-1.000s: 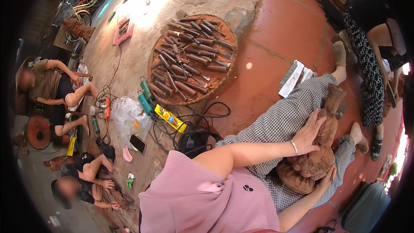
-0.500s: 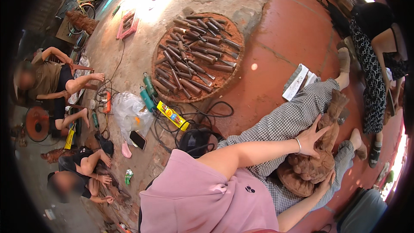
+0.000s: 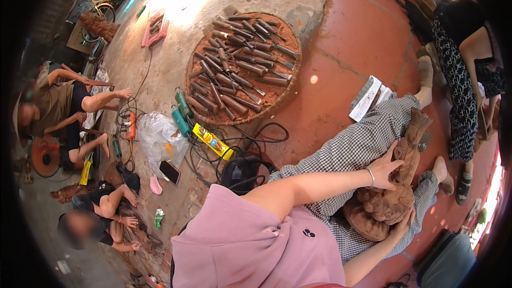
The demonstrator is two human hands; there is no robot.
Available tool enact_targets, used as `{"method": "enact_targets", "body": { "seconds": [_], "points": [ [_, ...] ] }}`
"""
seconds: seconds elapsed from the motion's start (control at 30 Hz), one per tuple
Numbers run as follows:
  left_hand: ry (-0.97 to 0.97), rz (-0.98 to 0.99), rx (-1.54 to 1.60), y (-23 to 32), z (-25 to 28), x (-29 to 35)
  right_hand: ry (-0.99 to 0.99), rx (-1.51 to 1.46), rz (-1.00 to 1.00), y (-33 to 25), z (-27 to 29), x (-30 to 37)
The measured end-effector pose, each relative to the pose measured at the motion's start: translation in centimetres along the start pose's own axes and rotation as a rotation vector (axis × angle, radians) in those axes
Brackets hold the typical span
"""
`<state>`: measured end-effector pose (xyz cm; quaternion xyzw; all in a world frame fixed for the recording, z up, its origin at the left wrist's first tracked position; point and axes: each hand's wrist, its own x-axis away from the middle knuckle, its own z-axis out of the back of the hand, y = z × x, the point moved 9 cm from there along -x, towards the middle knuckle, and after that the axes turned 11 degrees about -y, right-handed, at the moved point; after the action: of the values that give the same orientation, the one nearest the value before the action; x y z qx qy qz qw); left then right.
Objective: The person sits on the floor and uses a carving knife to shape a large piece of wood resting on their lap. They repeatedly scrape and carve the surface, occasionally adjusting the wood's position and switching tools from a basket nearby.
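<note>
A brown wooden carving (image 3: pixel 385 207) lies across my lap, between my legs in checked trousers. It has a rounded, knobbly body, a disc-like base and a long part reaching away toward my feet. My left hand (image 3: pixel 383 173), with a bracelet at the wrist, grips the carving's upper side, thumb and fingers bent around it. Along the opposite side, my right hand (image 3: pixel 404 226) holds the carving near its base; part of that hand is hidden behind the wood. Neither hand has a tool in it.
A round tray (image 3: pixel 292 82) of wood-handled chisels (image 3: pixel 234 69) stands on the floor. Near me are green power tools (image 3: pixel 182 121), a yellow packet (image 3: pixel 212 141), black cables, a plastic bag (image 3: pixel 159 136) and a phone (image 3: pixel 169 172). Two people sit at left; another person (image 3: pixel 458 85) is at right.
My left hand's fingers, more widely spread before, have drawn in closer on the carving. My right hand has barely moved. The seated person at the upper left has shifted slightly.
</note>
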<state>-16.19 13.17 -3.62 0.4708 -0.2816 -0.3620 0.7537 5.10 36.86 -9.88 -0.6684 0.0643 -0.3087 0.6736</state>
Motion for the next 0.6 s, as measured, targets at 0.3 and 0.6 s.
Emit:
{"method": "enact_targets", "body": {
  "seconds": [0.3, 0.6],
  "points": [
    [-0.011, 0.201, -0.036, 2.4, 1.2, 0.5, 0.123, 0.047, 0.012, -0.6, 0.2, 1.1],
    [0.189, -0.006, -0.111, 1.2, 2.1, 0.3, 0.231, 0.083, 0.017, -4.7, -3.3, 1.6]
  ]
}}
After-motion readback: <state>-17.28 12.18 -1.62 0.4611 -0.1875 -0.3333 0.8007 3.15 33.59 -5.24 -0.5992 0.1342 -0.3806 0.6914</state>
